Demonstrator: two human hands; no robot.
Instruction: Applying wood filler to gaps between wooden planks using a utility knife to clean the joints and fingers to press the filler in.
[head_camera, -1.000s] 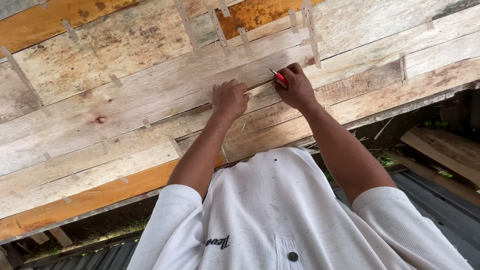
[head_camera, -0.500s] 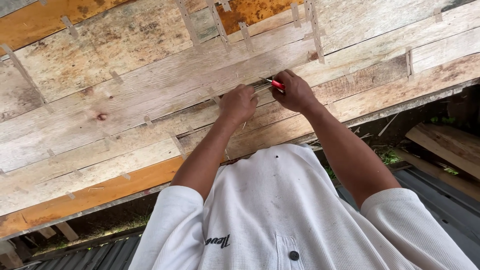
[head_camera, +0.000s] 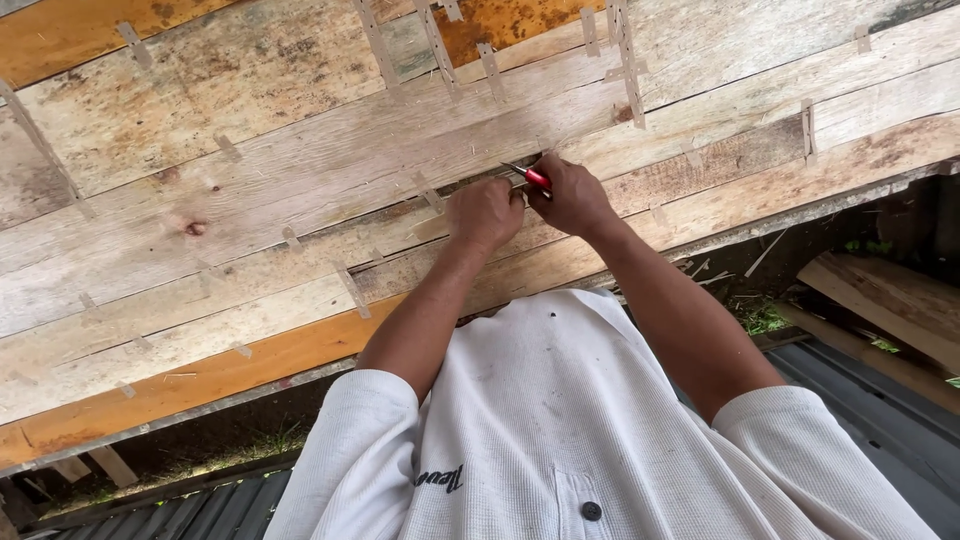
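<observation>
The plank wall (head_camera: 300, 180) fills the view. Since a second ago both hands have closed together at twelve o'clock. The left hand (head_camera: 484, 212) presses the seam, clenched; the right hand (head_camera: 572, 198) grips the red-handled tool (head_camera: 530, 177), now working the gap.

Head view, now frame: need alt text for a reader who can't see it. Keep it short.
Seen from above, a person's two hands meet at a seam in a surface of weathered wooden planks: the right hand grips a red-handled tool, and the left hand is pressed on the wood beside it. Thin pale strips lie across the plank joints, and the person's white shirt fills the lower frame.
</observation>
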